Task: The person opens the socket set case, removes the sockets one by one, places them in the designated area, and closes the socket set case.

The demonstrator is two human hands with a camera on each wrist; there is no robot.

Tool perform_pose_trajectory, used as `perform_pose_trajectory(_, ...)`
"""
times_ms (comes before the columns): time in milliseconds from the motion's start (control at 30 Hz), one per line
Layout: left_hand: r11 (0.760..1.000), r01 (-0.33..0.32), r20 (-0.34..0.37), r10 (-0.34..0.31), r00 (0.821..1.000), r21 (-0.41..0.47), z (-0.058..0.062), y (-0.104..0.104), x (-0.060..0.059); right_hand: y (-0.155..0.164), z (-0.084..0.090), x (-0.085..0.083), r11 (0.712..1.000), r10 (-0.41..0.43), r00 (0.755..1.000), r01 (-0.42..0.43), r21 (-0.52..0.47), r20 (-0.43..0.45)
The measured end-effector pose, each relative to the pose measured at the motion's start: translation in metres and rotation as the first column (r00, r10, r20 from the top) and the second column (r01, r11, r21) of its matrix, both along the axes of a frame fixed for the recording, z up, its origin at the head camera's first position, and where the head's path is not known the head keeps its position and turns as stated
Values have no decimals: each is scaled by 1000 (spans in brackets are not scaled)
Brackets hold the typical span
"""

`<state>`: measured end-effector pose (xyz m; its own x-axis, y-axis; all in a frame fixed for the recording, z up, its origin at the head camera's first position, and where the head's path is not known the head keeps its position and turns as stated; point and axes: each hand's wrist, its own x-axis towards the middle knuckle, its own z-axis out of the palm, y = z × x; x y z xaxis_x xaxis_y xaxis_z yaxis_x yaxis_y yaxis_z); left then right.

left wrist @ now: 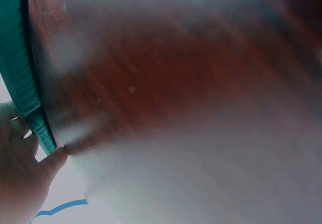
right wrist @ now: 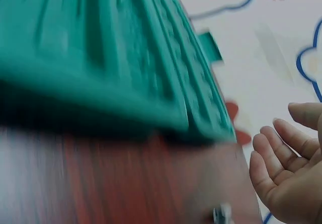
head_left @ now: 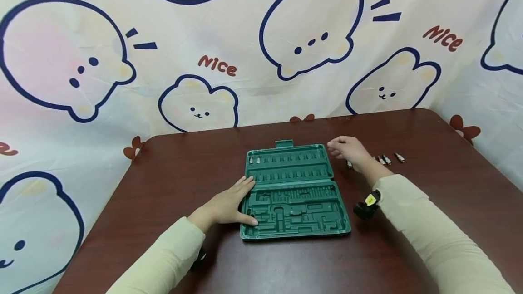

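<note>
Seemingly, from the head view, two bits (head_left: 254,160) are already put in the green case (head_left: 292,189), held flat by the left hand (head_left: 230,205); the right hand (head_left: 347,149) is spread, empty, beside it, with more loose bits (head_left: 386,159) left past it. At the left wrist, the case edge (left wrist: 22,73) is touched by a thumb (left wrist: 50,163). At the right wrist, open fingers (right wrist: 274,163) are seen beside the case (right wrist: 110,58).

One green tool case (head_left: 294,194), two bits (head_left: 254,160) slotted in it, four loose bits (head_left: 386,159) on one table (head_left: 429,221), two hands (head_left: 347,149).

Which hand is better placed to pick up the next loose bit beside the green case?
Right. The right hand hovers open beside the loose bits lying right of the green tool case; the left hand rests flat on the case's left edge, far from them.
</note>
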<state>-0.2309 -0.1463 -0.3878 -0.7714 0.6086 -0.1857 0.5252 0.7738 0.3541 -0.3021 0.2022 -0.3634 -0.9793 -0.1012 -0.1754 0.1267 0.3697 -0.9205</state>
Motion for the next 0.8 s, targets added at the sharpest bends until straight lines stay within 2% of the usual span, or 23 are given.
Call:
perform_pose_trajectory(233,1000,-1,-3,1,1000,5,0,0,0,-54,5,-5,997,64,998,-64,-42,-3)
perform_pose_trajectory(433,1000,-3,-6,3,1000,-3,2,1,-1,-93,0,-12,991,121,993,-120,-55,1)
perform_pose_trajectory(800,1000,1,-7,-1,1000,-15,1,-1,0,-145,-8,-24,982,186,982,-185,-39,16)
